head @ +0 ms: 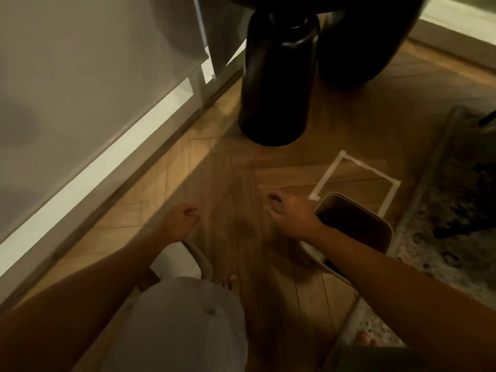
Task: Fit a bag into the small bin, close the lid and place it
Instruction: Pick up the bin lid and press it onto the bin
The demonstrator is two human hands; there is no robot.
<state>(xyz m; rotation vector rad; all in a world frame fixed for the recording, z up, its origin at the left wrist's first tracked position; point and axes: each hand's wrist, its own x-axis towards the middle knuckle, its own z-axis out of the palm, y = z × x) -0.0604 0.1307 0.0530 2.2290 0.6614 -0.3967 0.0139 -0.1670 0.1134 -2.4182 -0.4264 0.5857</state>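
A thin see-through bag (241, 226) is stretched between my two hands above the wooden floor, which shows darker through it. My left hand (179, 224) has its fingers curled on the bag's left edge. The bag's right edge is pinched in my right hand (290, 216). The small bin (375, 218), beige-rimmed with a dark inside, stands open on the floor just under and right of my right wrist. A white, beige-edged piece (177, 261), possibly the lid, lies under my left wrist. My forearms partly hide both.
A white tape square (336, 167) marks the floor just beyond the small bin. A tall black cylinder (279, 76) stands further ahead with a big dark shape to its right. White cabinets (80, 103) run along the left and a shaggy rug (456, 210) lies on the right. My bare toes (230, 280) show below.
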